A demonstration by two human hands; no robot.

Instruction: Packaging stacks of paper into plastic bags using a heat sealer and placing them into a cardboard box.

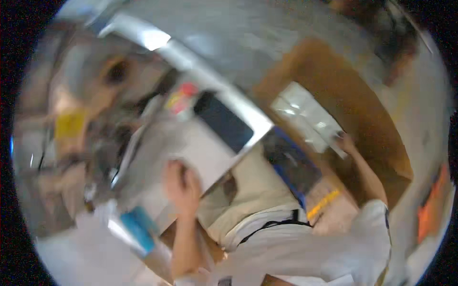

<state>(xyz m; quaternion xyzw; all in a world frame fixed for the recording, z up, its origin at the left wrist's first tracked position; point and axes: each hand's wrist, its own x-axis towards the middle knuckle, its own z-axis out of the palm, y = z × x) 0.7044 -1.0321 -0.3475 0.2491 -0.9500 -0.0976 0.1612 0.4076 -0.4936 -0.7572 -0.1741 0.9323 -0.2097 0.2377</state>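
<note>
At three o'clock of the view, the right hand [347, 143] touched the near end of a glossy white package [300, 107], which lay inside an open cardboard box [310, 55]; blur hid the fingertips, so I could not tell whether they pinched it. Toward half past seven, the left hand [182, 190] was at the white desk [214, 159], its thumb and fingers spread apart with nothing visible between them. From that hand, a dark rectangular pad [224, 123] lay toward one o'clock, a blurred red-and-yellow item [183, 97] at twelve, and a blue box [138, 229] near eight.
</note>
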